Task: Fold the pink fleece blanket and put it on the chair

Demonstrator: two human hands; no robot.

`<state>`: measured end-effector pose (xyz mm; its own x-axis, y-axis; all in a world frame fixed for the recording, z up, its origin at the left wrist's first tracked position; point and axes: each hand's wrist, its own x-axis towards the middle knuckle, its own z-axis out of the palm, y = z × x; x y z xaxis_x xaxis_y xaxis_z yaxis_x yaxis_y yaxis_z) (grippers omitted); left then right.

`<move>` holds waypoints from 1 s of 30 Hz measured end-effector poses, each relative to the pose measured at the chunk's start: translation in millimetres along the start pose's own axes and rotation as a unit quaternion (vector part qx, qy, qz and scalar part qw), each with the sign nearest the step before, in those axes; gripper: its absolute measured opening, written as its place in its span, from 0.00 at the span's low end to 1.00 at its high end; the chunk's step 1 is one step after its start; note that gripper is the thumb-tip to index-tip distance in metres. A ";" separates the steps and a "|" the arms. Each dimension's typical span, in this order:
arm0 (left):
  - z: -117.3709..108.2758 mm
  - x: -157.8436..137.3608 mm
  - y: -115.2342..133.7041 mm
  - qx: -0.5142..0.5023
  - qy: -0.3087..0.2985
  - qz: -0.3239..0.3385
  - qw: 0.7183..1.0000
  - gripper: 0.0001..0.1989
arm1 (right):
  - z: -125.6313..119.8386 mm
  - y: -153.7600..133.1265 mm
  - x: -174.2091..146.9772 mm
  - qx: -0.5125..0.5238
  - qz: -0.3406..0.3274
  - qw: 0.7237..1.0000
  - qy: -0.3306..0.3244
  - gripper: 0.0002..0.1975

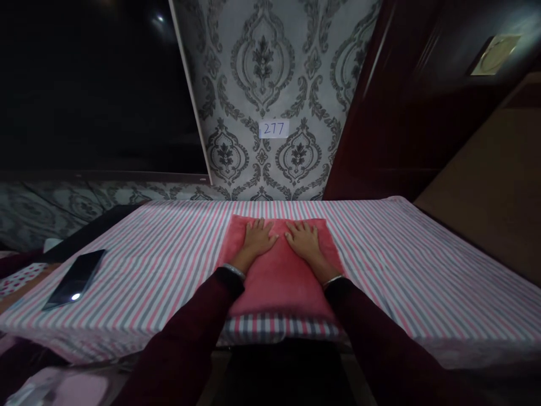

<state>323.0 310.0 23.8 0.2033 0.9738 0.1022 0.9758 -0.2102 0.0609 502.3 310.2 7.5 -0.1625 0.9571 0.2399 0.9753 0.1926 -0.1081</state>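
A pinkish-red cloth (283, 285), roughly square, lies spread on the striped tablecloth (177, 248) in front of me. My left hand (258, 238) rests flat on its upper left part, fingers spread. On the upper right part my right hand (303, 239) presses down in the same way, its fingers apart. Both thumbs point toward each other with a small gap of cloth between them. The near edge of the red cloth reaches close to the table's front edge. Neither hand is holding anything.
A dark phone (76, 279) lies at the table's left side. Behind the table a large black screen (97, 90) hangs left of a paper label (274, 128) reading 277. A dark red door (397, 113) and a brown panel (494, 186) stand at the right.
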 end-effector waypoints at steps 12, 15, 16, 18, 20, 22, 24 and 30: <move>-5.5 -10.4 -56.4 -0.048 -0.034 -0.098 0.993 0.34 | -0.9 35.8 7.6 0.020 0.061 0.997 -0.053 0.28; -2.1 -9.2 -55.6 -0.038 -0.017 -0.093 0.995 0.33 | 3.1 42.0 7.0 0.044 0.070 0.995 -0.049 0.29; -1.3 -9.0 -55.3 -0.036 -0.014 -0.093 0.995 0.33 | 4.2 42.3 6.4 0.047 0.070 0.995 -0.045 0.29; -0.1 -9.1 -55.0 -0.037 -0.013 -0.092 0.995 0.33 | 5.1 41.1 5.4 0.051 0.069 0.996 -0.037 0.29; 0.1 -8.9 -55.5 -0.040 -0.017 -0.094 0.995 0.33 | 3.6 38.9 5.1 0.050 0.069 0.996 -0.037 0.29; -1.5 -7.8 -56.6 -0.042 -0.024 -0.097 0.994 0.34 | -1.3 37.5 5.5 0.043 0.067 0.996 -0.047 0.29; -6.1 -6.0 -57.5 -0.039 -0.039 -0.100 0.993 0.34 | -9.8 37.6 4.9 0.036 0.061 0.995 -0.073 0.30; -30.6 -24.6 -35.1 0.003 -0.051 -0.052 0.997 0.31 | -37.6 29.0 -27.8 0.022 0.036 0.994 -0.104 0.30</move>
<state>281.4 290.7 49.5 0.1087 0.9940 -0.0067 0.9923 -0.1081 0.0605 540.7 281.1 34.0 -0.1249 0.9918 0.0254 0.9788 0.1273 -0.1604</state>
